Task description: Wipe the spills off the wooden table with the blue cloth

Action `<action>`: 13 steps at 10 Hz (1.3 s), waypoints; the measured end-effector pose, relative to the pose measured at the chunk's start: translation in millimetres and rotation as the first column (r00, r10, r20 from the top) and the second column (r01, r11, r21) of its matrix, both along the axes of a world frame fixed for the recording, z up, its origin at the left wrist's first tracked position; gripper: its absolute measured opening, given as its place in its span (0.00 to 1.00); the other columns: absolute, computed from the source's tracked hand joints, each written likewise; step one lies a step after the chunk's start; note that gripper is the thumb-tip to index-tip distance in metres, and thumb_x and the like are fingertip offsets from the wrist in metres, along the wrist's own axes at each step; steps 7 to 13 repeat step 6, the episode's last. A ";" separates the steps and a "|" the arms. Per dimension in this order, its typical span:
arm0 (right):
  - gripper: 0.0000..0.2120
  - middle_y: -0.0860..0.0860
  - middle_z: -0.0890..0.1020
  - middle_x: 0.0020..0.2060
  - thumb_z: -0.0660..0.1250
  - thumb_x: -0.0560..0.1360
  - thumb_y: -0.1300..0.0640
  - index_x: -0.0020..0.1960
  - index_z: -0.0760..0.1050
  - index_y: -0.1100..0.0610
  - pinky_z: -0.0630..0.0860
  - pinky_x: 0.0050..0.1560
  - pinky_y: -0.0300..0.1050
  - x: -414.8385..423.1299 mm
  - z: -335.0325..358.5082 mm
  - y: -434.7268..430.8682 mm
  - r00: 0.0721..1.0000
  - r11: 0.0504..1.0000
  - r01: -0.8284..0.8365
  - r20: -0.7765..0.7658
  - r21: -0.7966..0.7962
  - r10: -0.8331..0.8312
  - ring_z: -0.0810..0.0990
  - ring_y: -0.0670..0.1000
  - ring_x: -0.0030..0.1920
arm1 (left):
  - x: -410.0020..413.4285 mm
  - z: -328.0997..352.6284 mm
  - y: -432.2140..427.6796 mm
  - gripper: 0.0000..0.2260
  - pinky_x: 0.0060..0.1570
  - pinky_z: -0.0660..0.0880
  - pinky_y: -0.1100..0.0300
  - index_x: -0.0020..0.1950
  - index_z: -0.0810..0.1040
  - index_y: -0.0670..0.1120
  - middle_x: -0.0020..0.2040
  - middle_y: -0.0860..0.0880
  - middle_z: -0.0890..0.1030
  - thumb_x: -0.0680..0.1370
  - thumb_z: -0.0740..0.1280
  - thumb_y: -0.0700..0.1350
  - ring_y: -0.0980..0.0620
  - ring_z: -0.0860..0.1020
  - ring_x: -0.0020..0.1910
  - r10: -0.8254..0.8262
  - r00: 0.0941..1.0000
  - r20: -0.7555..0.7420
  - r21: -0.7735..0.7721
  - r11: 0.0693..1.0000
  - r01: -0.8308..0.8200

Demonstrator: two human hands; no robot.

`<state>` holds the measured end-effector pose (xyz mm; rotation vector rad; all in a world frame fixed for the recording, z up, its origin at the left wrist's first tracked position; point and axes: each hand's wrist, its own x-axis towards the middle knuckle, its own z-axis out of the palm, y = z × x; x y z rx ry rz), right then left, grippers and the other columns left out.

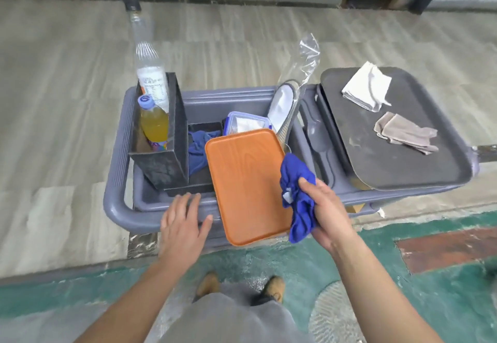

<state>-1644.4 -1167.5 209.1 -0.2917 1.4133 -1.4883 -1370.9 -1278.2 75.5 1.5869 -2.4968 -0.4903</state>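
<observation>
The right hand [321, 208] is gripping the bunched blue cloth [297, 194] beside the orange tray [244, 181]; the left hand [183, 221] is hovering, fingers spread. No wooden table is showing; wiping is not yet starting.

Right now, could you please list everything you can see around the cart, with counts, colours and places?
Cart: one, grey, centre.
Orange tray: one, leaning in the cart, near edge.
Dark tray: one, cart's right end.
Folded cloths: two, white and beige, on the dark tray.
Caddy: one, black, cart's left.
Bottles: two, clear and orange-filled, in the caddy.
Box: one, clear with blue lid, behind the orange tray.
Blue rag: one, in the cart.
Blue cloth: one, in right hand.
Left hand: open, by cart rim.
</observation>
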 end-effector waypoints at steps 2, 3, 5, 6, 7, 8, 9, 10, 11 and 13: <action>0.11 0.54 0.82 0.33 0.61 0.78 0.51 0.39 0.71 0.53 0.78 0.44 0.54 -12.9 -29.8 -93.0 0.670 0.953 -0.172 -0.680 0.249 0.298 0.81 0.58 0.36 | -6.7 -6.5 9.6 0.32 0.82 0.44 0.48 0.84 0.61 0.48 0.83 0.46 0.64 0.84 0.46 0.63 0.45 0.53 0.85 0.005 0.988 0.152 0.025 1.000 -0.009; 0.11 0.60 0.82 0.54 0.59 0.80 0.50 0.52 0.77 0.54 0.72 0.59 0.57 -10.0 -60.9 -119.3 0.259 0.895 -0.170 -0.858 0.412 0.444 0.77 0.65 0.56 | -9.6 1.4 8.2 0.33 0.82 0.38 0.50 0.86 0.52 0.50 0.86 0.49 0.55 0.83 0.42 0.64 0.49 0.44 0.85 0.009 0.981 0.196 0.087 0.996 -0.027; 0.30 0.57 0.54 0.82 0.53 0.82 0.39 0.80 0.59 0.51 0.53 0.76 0.62 17.5 -85.0 -118.9 0.028 0.699 -0.169 -0.705 0.695 0.708 0.52 0.62 0.81 | -14.9 16.3 7.4 0.33 0.82 0.36 0.51 0.86 0.43 0.53 0.86 0.53 0.46 0.83 0.42 0.65 0.52 0.37 0.84 0.015 0.968 0.251 0.156 0.986 -0.056; 0.34 0.54 0.43 0.84 0.49 0.81 0.35 0.83 0.51 0.46 0.47 0.78 0.62 19.5 -85.1 -106.7 -0.036 0.680 -0.170 -0.694 0.713 0.719 0.41 0.59 0.83 | -17.7 24.0 10.8 0.34 0.80 0.31 0.54 0.85 0.40 0.53 0.86 0.55 0.42 0.82 0.38 0.66 0.53 0.33 0.83 0.015 0.968 0.249 0.184 0.981 -0.062; 0.34 0.54 0.43 0.84 0.49 0.81 0.35 0.83 0.51 0.46 0.47 0.78 0.62 19.5 -85.1 -106.7 -0.036 0.680 -0.170 -0.694 0.713 0.719 0.41 0.59 0.83 | -17.7 24.0 10.8 0.34 0.80 0.31 0.54 0.85 0.40 0.53 0.86 0.55 0.42 0.82 0.38 0.66 0.53 0.33 0.83 0.015 0.968 0.249 0.184 0.981 -0.062; 0.34 0.54 0.43 0.84 0.49 0.81 0.35 0.83 0.51 0.46 0.47 0.78 0.62 19.5 -85.1 -106.7 -0.036 0.680 -0.170 -0.694 0.713 0.719 0.41 0.59 0.83 | -17.7 24.0 10.8 0.34 0.80 0.31 0.54 0.85 0.40 0.53 0.86 0.55 0.42 0.82 0.38 0.66 0.53 0.33 0.83 0.015 0.968 0.249 0.184 0.981 -0.062; 0.34 0.54 0.43 0.84 0.49 0.81 0.35 0.83 0.51 0.46 0.47 0.78 0.62 19.5 -85.1 -106.7 -0.036 0.680 -0.170 -0.694 0.713 0.719 0.41 0.59 0.83 | -17.7 24.0 10.8 0.34 0.80 0.31 0.54 0.85 0.40 0.53 0.86 0.55 0.42 0.82 0.38 0.66 0.53 0.33 0.83 0.015 0.968 0.249 0.184 0.981 -0.062; 0.34 0.54 0.43 0.84 0.49 0.81 0.35 0.83 0.51 0.46 0.47 0.78 0.62 19.5 -85.1 -106.7 -0.036 0.680 -0.170 -0.694 0.713 0.719 0.41 0.59 0.83 | -17.7 24.0 10.8 0.34 0.80 0.31 0.54 0.85 0.40 0.53 0.86 0.55 0.42 0.82 0.38 0.66 0.53 0.33 0.83 0.015 0.968 0.249 0.184 0.981 -0.062; 0.34 0.54 0.43 0.84 0.49 0.81 0.35 0.83 0.51 0.46 0.47 0.78 0.62 19.5 -85.1 -106.7 -0.036 0.680 -0.170 -0.694 0.713 0.719 0.41 0.59 0.83 | -17.7 24.0 10.8 0.34 0.80 0.31 0.54 0.85 0.40 0.53 0.86 0.55 0.42 0.82 0.38 0.66 0.53 0.33 0.83 0.015 0.968 0.249 0.184 0.981 -0.062; 0.34 0.54 0.43 0.84 0.49 0.81 0.35 0.83 0.51 0.46 0.47 0.78 0.62 19.5 -85.1 -106.7 -0.036 0.680 -0.170 -0.694 0.713 0.719 0.41 0.59 0.83 | -17.7 24.0 10.8 0.34 0.80 0.31 0.54 0.85 0.40 0.53 0.86 0.55 0.42 0.82 0.38 0.66 0.53 0.33 0.83 0.015 0.968 0.249 0.184 0.981 -0.062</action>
